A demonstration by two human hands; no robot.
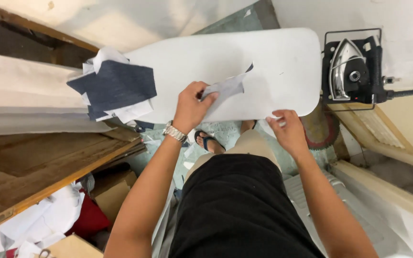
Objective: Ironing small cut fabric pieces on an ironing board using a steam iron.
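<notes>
Fabric, a small grey-white piece (226, 88) with a dark edge, was pinched between the thumb and fingers of the left hand (191, 106), just above the near edge of the white ironing board (273, 62). A metal watch (174, 132) sat on that wrist. The right hand (287, 129) lay at the board's near edge, well to the right of the left hand, fingers curled and pressed on a small white scrap (277, 116); whether it gripped the scrap I cannot tell. Beyond and left of the left hand, a stack of dark blue and white fabric pieces (113, 88) rested on the board's far-left end. Past the right hand, off the board's end, an iron (347, 69) stood on a black wire rest. Left of the left arm was a wooden desk (39, 162).
</notes>
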